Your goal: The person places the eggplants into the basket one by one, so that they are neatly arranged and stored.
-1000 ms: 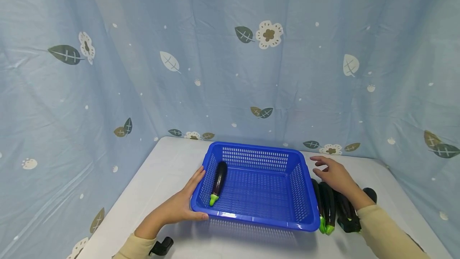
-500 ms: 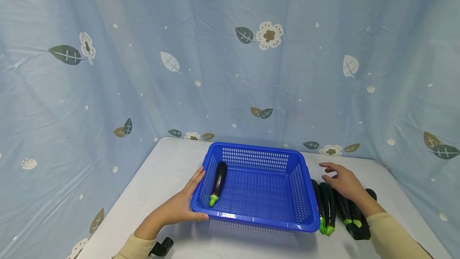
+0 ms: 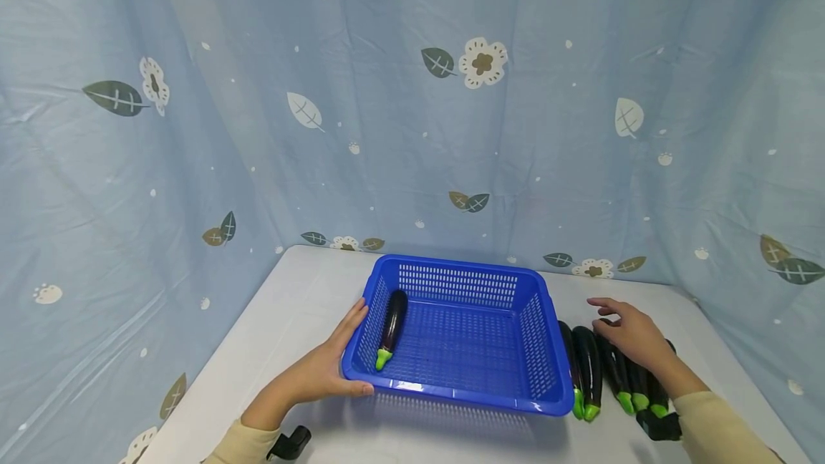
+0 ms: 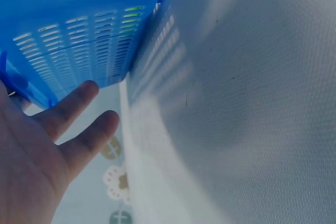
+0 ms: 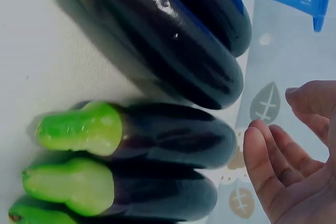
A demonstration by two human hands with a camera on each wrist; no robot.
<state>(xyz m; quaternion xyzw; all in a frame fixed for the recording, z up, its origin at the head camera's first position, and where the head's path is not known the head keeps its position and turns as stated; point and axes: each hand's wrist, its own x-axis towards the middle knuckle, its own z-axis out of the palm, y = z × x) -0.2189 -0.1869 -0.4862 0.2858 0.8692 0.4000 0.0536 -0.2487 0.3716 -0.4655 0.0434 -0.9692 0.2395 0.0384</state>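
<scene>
A blue perforated plastic basket [image 3: 451, 401] stands on the white table. One dark purple eggplant [image 3: 392, 326] with a green cap lies inside along its left wall. My left hand [image 3: 325, 367] rests on the basket's left rim, fingers straight and thumb at the front corner; in the left wrist view, two fingers extend beneath the rim beside the wall. My right hand [image 3: 634, 335] hovers over the far ends of several eggplants right of the basket, fingers loosely bent, holding nothing. In the right wrist view, two eggplants [image 5: 163, 35] lie together near the basket, and others [image 5: 178, 135] lie in a row.
A blue curtain [image 3: 412, 127] printed with leaves and flowers hangs behind and left of the table [image 3: 316, 285]. Black wrist devices [image 3: 291, 442] show below both hands. The basket's right wall stands close beside the nearest eggplant [image 3: 570, 360].
My right hand has moved right and slightly nearer, away from the basket's right rim and across the row of eggplants, uncovering more of them. The left hand and basket have stayed put.
</scene>
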